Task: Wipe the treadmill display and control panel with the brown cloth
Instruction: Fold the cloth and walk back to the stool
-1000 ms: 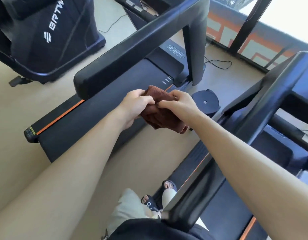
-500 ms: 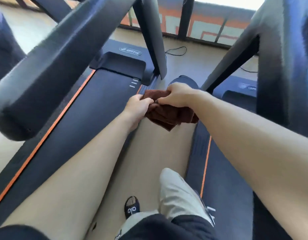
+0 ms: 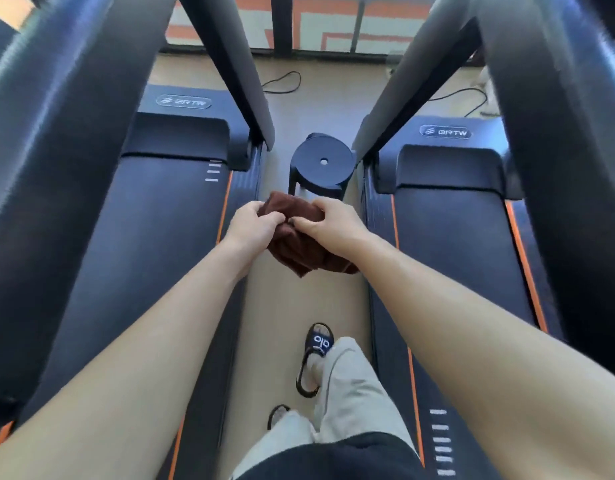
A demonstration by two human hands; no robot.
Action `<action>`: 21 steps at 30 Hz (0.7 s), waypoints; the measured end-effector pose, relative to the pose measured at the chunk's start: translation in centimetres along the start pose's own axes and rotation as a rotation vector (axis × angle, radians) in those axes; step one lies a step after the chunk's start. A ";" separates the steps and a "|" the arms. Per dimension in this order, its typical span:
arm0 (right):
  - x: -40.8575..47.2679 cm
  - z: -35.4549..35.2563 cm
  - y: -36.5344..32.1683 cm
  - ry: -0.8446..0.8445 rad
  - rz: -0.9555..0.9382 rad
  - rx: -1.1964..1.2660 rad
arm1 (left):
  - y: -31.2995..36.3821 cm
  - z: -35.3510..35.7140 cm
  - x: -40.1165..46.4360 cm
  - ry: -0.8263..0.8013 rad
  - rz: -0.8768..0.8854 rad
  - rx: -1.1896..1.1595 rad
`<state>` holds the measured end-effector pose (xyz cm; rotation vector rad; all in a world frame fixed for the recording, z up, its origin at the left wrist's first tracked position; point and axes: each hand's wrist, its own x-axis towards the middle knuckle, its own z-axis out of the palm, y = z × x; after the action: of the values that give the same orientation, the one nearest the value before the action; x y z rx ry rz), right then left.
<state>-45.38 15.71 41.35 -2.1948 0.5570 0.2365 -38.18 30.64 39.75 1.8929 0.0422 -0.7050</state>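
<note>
Brown cloth gripped between both hands

Bright daylight scene, light coming from the window wall at the top, where the panes look slightly washed out. Floor is evenly lit, shadows soft and faint. Soft sheen on the handrails: left handrail and right handrail are both heavily smeared with motion blur (streaky along the edges). Wide-angle distortion bows the frame sides, forearms balloon at the bottom corners. Centre is reasonably sharp: stool and treadmill logo readable, though overall a bit soft and compressed.
</note>
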 end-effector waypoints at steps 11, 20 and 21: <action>17.3 -5.9 5.8 -0.015 0.221 0.223 | 5.6 5.7 19.0 -0.094 -0.001 0.079; 34.0 -4.6 12.3 0.211 0.303 0.221 | 5.7 10.2 36.8 -0.153 -0.124 0.060; 36.4 -3.9 13.5 0.220 0.314 0.205 | 5.2 10.9 39.4 -0.164 -0.136 0.051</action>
<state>-19.60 -6.07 21.71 -1.9399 1.0061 0.0963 -8.82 7.79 22.06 1.8873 0.0494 -0.9607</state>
